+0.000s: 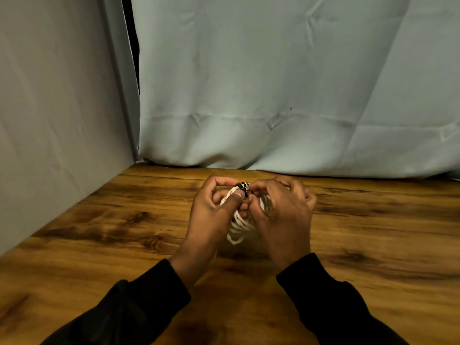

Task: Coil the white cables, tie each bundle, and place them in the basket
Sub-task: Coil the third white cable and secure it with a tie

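Coiled white flat cable bundle (pixel 239 220) held above brown wood-grain bench (pixel 99 220), between both hands. Left hand (pixel 214 215) pinches black tie (pixel 242 188) at bundle top; right hand (pixel 281 215) fingers curled round loops. Risk: tie slips off, loops spring open. Basket not in view

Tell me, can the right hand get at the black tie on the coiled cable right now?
Probably yes: the right hand already has fingertips at the black tie, nothing between them.
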